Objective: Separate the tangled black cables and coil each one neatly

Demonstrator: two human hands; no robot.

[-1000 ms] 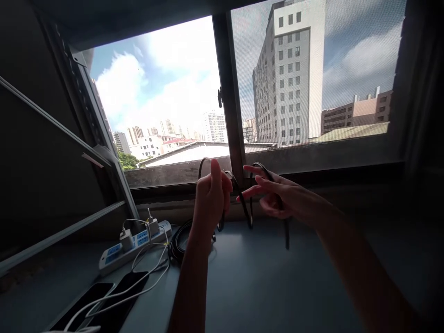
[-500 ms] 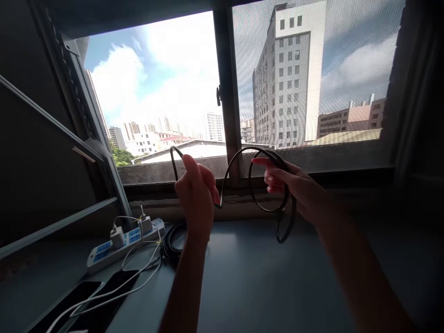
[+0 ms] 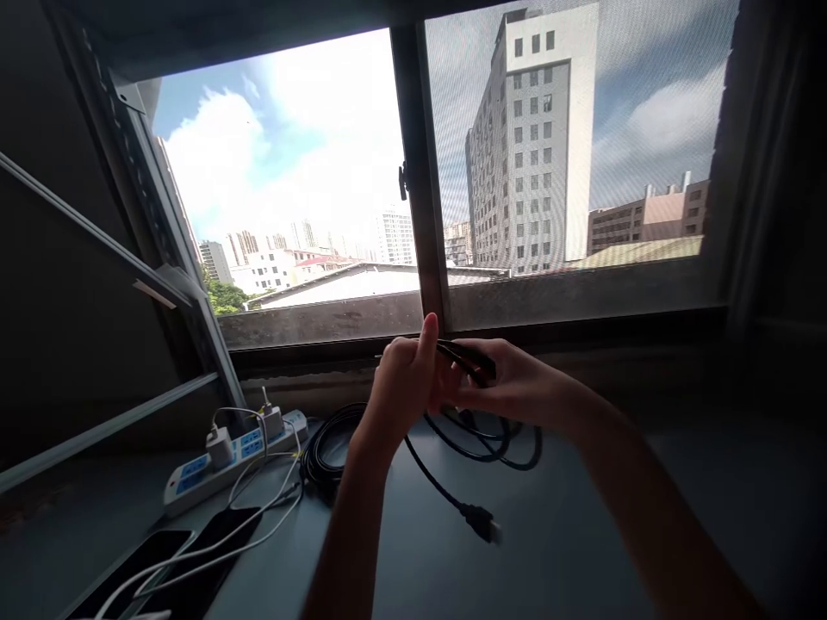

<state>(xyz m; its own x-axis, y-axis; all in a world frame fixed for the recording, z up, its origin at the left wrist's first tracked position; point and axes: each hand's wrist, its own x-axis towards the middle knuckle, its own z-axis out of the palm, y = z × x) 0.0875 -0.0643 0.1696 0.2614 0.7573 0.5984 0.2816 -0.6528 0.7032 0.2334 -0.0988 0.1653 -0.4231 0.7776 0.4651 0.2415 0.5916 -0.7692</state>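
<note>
My left hand [image 3: 407,379] and my right hand [image 3: 510,379] are together in front of the window sill, both closed on a black cable [image 3: 462,449]. Loops of it hang below my fingers over the table. From beneath my left hand a free end drops down to the right, tipped with a black HDMI-like plug [image 3: 479,522] that has a metal end. My left thumb points up. Between the right thumb and fingers runs a bundle of cable strands. Parts of the fingers hide one another.
A second coil of black cable [image 3: 320,448] lies on the grey table [image 3: 549,534], left of my hands. Beside it is a white power strip [image 3: 236,456] with chargers plugged in. White cords [image 3: 213,544] trail over dark phone-like slabs [image 3: 152,560]. Behind stands a window [image 3: 413,215].
My hands have come together, the right moving left and the left moving slightly right and down. The cable loops are lower, and a plug end now hangs in view.
</note>
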